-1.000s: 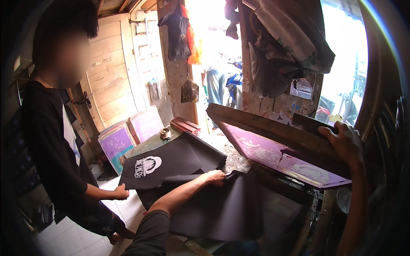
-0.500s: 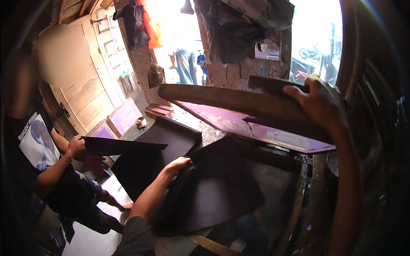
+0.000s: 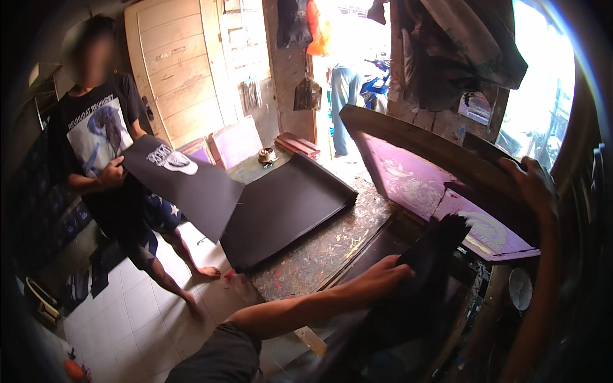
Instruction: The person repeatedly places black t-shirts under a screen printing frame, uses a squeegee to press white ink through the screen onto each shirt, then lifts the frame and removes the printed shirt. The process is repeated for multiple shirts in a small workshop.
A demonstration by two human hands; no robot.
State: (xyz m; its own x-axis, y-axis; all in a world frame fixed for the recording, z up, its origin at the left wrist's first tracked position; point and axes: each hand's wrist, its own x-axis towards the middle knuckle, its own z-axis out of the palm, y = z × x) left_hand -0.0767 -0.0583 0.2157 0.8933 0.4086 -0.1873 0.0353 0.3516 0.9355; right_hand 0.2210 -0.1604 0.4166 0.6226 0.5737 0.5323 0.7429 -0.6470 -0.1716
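My left hand (image 3: 386,277) is closed on a black sheet (image 3: 431,268), which is bent and blurred over the dark work surface. With my right hand (image 3: 533,185) I grip the raised edge of a wooden-framed printing screen (image 3: 415,150), fingers beside a dark flat bar (image 3: 488,150). The screen stands tilted up, its purple mesh (image 3: 408,166) showing pale designs. At the left a co-worker's hand (image 3: 112,172) holds another black sheet (image 3: 207,191) bearing a white print. Between us lies a stack of black sheets (image 3: 287,210).
The speckled table (image 3: 345,236) bears the stack. Behind it are a small round tin (image 3: 267,155), reddish wooden pieces (image 3: 297,145) and purple screens (image 3: 236,142). A co-worker (image 3: 121,217) stands on the tiled floor. Another person (image 3: 345,102) is in the bright doorway.
My left hand has carried its black sheet rightward, away from the stack, toward the screen. The co-worker's sheet has turned, showing its white print. My view has swung left.
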